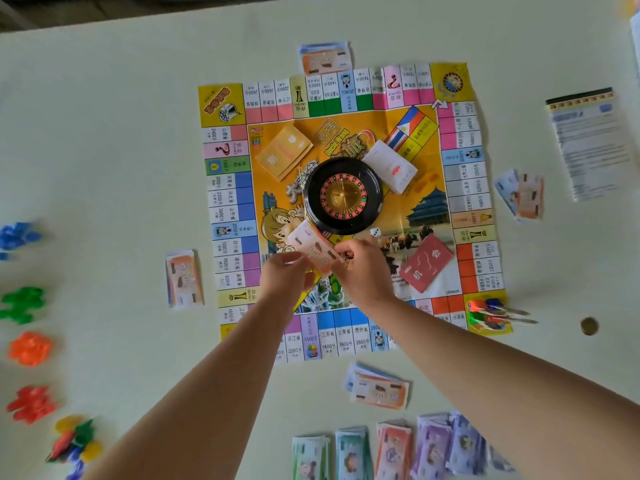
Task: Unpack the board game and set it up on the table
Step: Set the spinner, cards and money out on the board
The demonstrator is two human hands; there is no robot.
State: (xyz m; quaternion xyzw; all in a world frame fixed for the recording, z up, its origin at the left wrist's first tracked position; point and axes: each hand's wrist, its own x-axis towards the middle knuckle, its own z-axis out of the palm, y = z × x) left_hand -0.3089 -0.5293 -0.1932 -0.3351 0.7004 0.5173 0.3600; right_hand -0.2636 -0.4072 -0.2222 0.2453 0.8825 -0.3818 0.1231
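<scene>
You have a creased paper board (427,178) lying on a smooth, matt table (104,150). Your wheel (343,197) looks like glossy black plastic. The notes (313,248) are thin printed paper.

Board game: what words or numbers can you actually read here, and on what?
"Uncle Wang": centre of the board.
"机会": red cards.
"1400", "1600", "2800": squares on the board's near edge.
Too blurred or small to read: notes, leaflet, most other squares.
</scene>
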